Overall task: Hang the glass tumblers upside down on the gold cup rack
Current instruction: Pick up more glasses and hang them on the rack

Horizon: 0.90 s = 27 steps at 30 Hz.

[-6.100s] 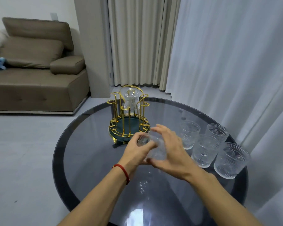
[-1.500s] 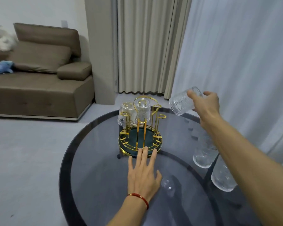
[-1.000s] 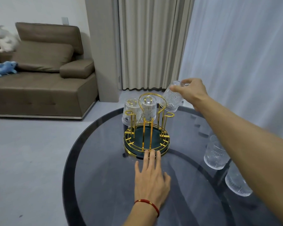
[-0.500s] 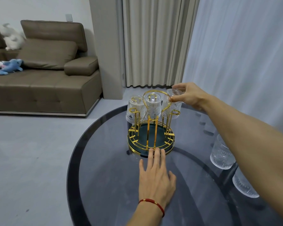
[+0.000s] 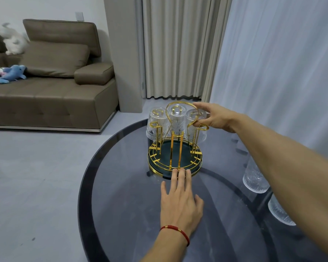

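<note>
The gold cup rack (image 5: 175,162) with a dark green base stands on the round dark glass table (image 5: 125,195). Three ribbed glass tumblers hang upside down on its pegs: one at the left (image 5: 156,125), one in the middle (image 5: 176,120), one at the right (image 5: 194,129). My right hand (image 5: 214,117) grips the base of the right tumbler, which sits over its peg. My left hand (image 5: 180,201) lies flat on the table, fingertips touching the rack's front rim. Two more tumblers (image 5: 255,178) (image 5: 279,212) stand at the right, partly hidden by my right arm.
A brown sofa (image 5: 51,87) with soft toys is at the back left across a grey floor. Curtains (image 5: 273,63) hang close behind and to the right of the table.
My right hand carried a tumbler from the right, turned it upside down and lowered it onto the rack's right peg. My left hand stayed flat by the rack's base.
</note>
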Each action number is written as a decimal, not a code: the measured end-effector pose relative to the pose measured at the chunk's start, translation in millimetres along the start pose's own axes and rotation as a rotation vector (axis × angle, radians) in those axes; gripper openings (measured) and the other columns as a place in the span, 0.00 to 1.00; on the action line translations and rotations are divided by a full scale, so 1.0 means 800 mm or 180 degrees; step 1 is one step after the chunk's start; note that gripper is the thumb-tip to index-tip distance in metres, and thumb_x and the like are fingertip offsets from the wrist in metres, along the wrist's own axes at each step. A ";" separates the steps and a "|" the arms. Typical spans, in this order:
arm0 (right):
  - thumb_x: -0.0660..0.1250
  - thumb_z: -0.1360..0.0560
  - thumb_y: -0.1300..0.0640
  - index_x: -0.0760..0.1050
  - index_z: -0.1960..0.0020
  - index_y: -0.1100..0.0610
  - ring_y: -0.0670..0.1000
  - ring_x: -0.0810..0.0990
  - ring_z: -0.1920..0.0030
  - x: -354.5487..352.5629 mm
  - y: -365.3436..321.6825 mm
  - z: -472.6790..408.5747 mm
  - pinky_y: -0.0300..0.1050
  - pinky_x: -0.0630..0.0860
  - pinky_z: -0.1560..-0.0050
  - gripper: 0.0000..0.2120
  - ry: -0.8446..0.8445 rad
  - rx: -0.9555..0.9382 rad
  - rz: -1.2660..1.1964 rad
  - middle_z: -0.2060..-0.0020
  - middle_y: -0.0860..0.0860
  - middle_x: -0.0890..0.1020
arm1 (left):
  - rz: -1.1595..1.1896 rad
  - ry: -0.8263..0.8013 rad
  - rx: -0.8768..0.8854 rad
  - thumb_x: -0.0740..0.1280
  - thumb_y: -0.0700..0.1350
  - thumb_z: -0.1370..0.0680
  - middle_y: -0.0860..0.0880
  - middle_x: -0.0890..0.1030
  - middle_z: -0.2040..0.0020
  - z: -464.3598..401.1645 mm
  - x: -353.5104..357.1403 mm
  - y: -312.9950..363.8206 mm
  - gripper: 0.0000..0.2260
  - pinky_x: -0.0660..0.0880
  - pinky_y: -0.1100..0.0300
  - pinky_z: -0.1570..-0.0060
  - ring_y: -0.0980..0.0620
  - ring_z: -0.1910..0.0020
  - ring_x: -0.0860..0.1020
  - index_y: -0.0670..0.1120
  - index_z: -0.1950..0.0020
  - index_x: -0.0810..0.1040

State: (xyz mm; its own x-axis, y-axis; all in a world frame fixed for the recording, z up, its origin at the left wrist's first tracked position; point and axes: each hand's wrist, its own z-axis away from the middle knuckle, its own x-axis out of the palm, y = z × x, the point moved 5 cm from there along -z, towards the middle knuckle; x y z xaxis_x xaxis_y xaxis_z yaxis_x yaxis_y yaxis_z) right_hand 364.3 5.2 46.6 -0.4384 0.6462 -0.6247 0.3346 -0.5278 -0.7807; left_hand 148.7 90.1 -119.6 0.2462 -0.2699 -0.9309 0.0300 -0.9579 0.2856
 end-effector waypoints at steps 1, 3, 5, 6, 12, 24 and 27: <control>0.78 0.27 0.61 0.64 0.20 0.49 0.56 0.73 0.28 -0.002 0.002 0.007 0.58 0.71 0.27 0.41 0.0065 0.0042 -0.0053 0.22 0.52 0.68 | 0.0002 -0.0017 0.0003 0.50 0.57 0.19 0.48 0.47 0.16 0.000 -0.001 0.000 0.32 0.48 0.38 0.22 0.48 0.19 0.40 0.49 0.18 0.42; 0.76 0.25 0.59 0.66 0.20 0.53 0.56 0.73 0.27 -0.008 0.005 0.027 0.55 0.72 0.28 0.36 0.0307 0.0046 -0.0092 0.24 0.54 0.72 | -0.0009 -0.0053 0.0012 0.50 0.57 0.19 0.48 0.47 0.16 0.000 -0.001 0.000 0.32 0.49 0.38 0.22 0.48 0.19 0.41 0.50 0.18 0.42; 0.73 0.22 0.58 0.67 0.22 0.55 0.55 0.76 0.30 -0.012 0.004 0.061 0.51 0.74 0.31 0.31 0.0763 -0.0021 0.0113 0.27 0.55 0.75 | -0.0012 -0.0021 0.0008 0.51 0.57 0.19 0.48 0.48 0.16 0.001 -0.004 0.001 0.32 0.50 0.39 0.22 0.48 0.19 0.42 0.49 0.18 0.44; 0.71 0.21 0.59 0.65 0.21 0.55 0.55 0.77 0.32 -0.011 0.003 0.084 0.50 0.75 0.33 0.31 0.1098 -0.0096 0.0310 0.28 0.56 0.74 | -0.0010 0.0005 0.0000 0.52 0.56 0.19 0.48 0.49 0.16 0.002 -0.006 0.001 0.32 0.51 0.39 0.22 0.48 0.18 0.42 0.49 0.18 0.45; 0.70 0.30 0.65 0.63 0.22 0.58 0.59 0.76 0.36 0.075 -0.002 0.264 0.53 0.75 0.36 0.37 0.2281 -0.1195 0.1802 0.33 0.57 0.74 | -0.0079 -0.0013 -0.0020 0.56 0.55 0.19 0.46 0.52 0.17 0.007 -0.016 0.007 0.32 0.54 0.40 0.23 0.47 0.19 0.46 0.47 0.18 0.51; 0.72 0.28 0.38 0.64 0.25 0.62 0.69 0.70 0.33 0.041 0.105 0.363 0.68 0.64 0.33 0.42 0.2718 0.1608 0.2460 0.32 0.67 0.70 | 0.0344 0.0356 0.0225 0.67 0.50 0.24 0.44 0.64 0.22 0.039 -0.055 0.052 0.29 0.60 0.41 0.26 0.45 0.21 0.57 0.47 0.24 0.66; 0.74 0.27 0.42 0.57 0.22 0.62 0.70 0.74 0.40 0.043 0.115 0.368 0.63 0.73 0.42 0.44 0.2837 0.1617 0.1877 0.33 0.67 0.68 | 0.0764 0.0486 0.0263 0.68 0.47 0.24 0.45 0.69 0.26 0.043 -0.065 0.064 0.27 0.65 0.45 0.28 0.46 0.24 0.62 0.46 0.26 0.69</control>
State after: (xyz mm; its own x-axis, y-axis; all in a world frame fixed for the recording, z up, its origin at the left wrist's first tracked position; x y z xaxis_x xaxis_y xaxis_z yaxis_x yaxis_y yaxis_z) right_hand 134.2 -183.4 -41.9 0.4765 0.2796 -0.8335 -0.1678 -0.9017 -0.3984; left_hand 103.7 51.7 -64.2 0.3797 -0.4778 -0.7921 -0.1241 -0.8749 0.4682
